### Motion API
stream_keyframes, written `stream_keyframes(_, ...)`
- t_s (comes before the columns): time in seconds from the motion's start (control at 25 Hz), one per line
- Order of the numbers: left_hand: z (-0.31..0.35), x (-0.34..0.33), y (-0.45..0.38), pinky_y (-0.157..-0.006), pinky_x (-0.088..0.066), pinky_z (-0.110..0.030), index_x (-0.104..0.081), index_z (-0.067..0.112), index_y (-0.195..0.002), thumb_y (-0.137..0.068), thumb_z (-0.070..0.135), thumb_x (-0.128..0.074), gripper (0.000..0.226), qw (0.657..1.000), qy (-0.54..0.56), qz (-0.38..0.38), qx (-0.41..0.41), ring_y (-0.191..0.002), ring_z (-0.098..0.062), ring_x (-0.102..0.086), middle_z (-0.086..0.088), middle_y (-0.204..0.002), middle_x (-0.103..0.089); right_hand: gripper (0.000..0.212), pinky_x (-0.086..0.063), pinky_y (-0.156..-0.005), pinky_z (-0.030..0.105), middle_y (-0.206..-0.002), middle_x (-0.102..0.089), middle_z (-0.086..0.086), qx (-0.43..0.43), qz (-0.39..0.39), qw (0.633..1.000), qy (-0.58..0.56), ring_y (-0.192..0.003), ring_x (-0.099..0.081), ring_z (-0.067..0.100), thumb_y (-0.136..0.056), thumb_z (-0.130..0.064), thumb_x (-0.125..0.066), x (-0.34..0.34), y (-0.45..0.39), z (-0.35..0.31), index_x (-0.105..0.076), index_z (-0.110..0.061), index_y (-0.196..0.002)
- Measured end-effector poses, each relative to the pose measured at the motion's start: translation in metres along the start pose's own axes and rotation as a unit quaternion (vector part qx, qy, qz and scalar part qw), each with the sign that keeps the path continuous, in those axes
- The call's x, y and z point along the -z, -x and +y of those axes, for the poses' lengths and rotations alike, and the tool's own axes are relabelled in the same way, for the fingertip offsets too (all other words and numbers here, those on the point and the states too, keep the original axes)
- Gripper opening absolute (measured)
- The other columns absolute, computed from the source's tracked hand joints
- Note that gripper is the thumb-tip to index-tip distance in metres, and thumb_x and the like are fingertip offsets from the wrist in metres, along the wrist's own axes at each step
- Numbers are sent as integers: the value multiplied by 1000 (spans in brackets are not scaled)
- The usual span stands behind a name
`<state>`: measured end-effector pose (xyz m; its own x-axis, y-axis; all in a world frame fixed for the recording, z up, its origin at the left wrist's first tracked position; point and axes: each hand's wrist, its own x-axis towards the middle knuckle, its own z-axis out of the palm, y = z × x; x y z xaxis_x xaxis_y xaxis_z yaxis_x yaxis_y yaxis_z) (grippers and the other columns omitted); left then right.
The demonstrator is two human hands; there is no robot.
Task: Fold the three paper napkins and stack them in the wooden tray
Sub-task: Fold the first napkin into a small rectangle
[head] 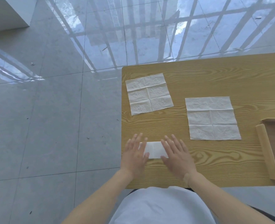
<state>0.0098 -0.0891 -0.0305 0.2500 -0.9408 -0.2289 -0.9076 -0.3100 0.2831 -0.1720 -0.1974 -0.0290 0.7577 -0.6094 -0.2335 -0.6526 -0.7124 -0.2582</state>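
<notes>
A folded white napkin lies near the table's front left corner. My left hand rests flat on its left end, fingers spread. My right hand presses flat on its right end. Only the napkin's middle strip shows between the two hands. Two unfolded napkins lie flat farther back: one at the left, one toward the right. The wooden tray sits at the right edge of the view, partly cut off, and the part of its inside that I can see holds nothing.
The wood-grain table ends just left of my left hand, with glossy grey floor tiles beyond. A white wall base stands at the top left. My torso in a white shirt is at the bottom.
</notes>
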Motion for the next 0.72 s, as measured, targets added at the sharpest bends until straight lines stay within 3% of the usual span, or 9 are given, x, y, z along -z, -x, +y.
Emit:
stream_keyframes(0.12,15,-20,7,-121,11,-45,8,19,-155,-98,57,-5,69,996,-18,-80,-35,-147,-21,24,-2,-161,23,72,-5,-121,54,-163,-8,4,51,-76,995,50,-149,-2,29,-95,-54,-30,-16,3,-5,-14,-14,-153)
stream_keyframes(0.28,23,-38,8,-115,18,-42,21,18,-151,-94,62,5,74,992,-46,-111,-38,-144,-16,31,2,-156,36,72,7,-116,51,-161,16,2,46,-114,991,58,-148,16,27,-95,-59,-9,-30,5,2,8,-19,-153)
stream_keyframes(0.4,11,-45,11,-116,17,-42,23,21,-150,-96,62,3,71,994,-47,-98,-25,-143,-14,32,6,-155,38,75,6,-117,50,-161,17,3,27,-111,992,43,-148,18,24,-94,-63,-12,-34,9,11,8,-21,-152)
stream_keyframes(0.52,-24,-44,23,-118,12,-44,23,22,-151,-97,61,0,70,995,-51,-84,7,-146,-14,26,5,-158,33,78,11,-118,46,-159,27,1,-33,-107,993,36,-144,28,18,-93,-66,-9,-38,26,30,21,-20,-149)
stream_keyframes(0.72,-49,-37,35,-117,8,-48,13,21,-154,-99,61,-7,71,995,-54,-78,38,-149,-15,16,-1,-164,12,79,6,-118,48,-162,14,1,-80,-95,992,28,-147,21,19,-92,-68,-5,-36,40,40,18,-21,-150)
